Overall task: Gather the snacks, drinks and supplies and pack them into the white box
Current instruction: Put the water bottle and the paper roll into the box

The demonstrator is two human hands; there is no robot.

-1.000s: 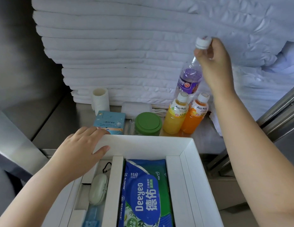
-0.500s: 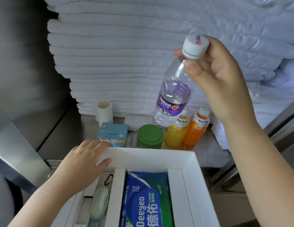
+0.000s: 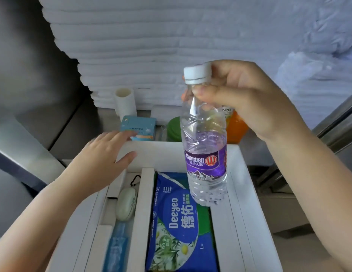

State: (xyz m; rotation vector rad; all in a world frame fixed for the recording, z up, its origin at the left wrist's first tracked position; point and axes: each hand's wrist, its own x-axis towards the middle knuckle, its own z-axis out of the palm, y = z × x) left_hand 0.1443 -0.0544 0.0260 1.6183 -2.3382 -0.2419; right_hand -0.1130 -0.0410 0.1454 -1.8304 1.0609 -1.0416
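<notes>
My right hand [image 3: 247, 97] pinches the neck of a clear water bottle [image 3: 205, 154] with a purple label and white cap, holding it upright over the white box [image 3: 247, 193]. The bottle's base hangs above the box's right side. My left hand [image 3: 100, 156] rests flat on the box's far left rim. Inside the box lie a blue Deeyeo wipes pack [image 3: 179, 222], a pale green oval case [image 3: 126, 204] and a blue item [image 3: 116, 246] in the left compartment.
Behind the box on the steel counter stand a white roll [image 3: 125, 102], a small blue carton [image 3: 138, 127], a green-lidded jar [image 3: 173, 128] and an orange drink bottle [image 3: 236, 127], partly hidden. Stacked white linen [image 3: 151, 46] fills the back. A metal rail [image 3: 336, 122] runs at right.
My right hand has carried the water bottle from beside the juice bottles down and toward me, over the box. My left hand has stayed on the rim.
</notes>
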